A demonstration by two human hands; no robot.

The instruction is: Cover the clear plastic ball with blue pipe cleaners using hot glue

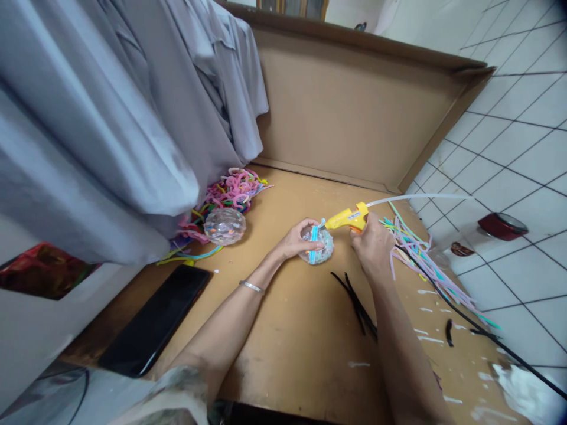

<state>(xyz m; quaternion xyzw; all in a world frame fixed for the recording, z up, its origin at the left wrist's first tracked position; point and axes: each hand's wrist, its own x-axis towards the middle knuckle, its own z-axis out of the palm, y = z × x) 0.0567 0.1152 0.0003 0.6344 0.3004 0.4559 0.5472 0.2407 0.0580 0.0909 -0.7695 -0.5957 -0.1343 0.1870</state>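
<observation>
My left hand (297,239) is closed round the left side of a small clear bowl-like ball (325,251) with coloured bits showing through it. A light-blue strip (314,245) runs across the ball, under my thumb. In my right hand (373,245) is a yellow hot glue gun (348,219), gripped by its handle. Its nozzle points left and meets or nearly meets the top of the blue strip; I cannot tell whether they touch. A long translucent glue stick (420,195) sticks out of the gun's back.
A second clear ball (225,226) lies by a heap of pink and coloured pipe cleaners (234,192). Left is a black phone (155,319). Right are straight pipe cleaners (425,265), a black cord (469,321) and a red-lidded jar (482,233). Black strips (354,301) lie near my right forearm.
</observation>
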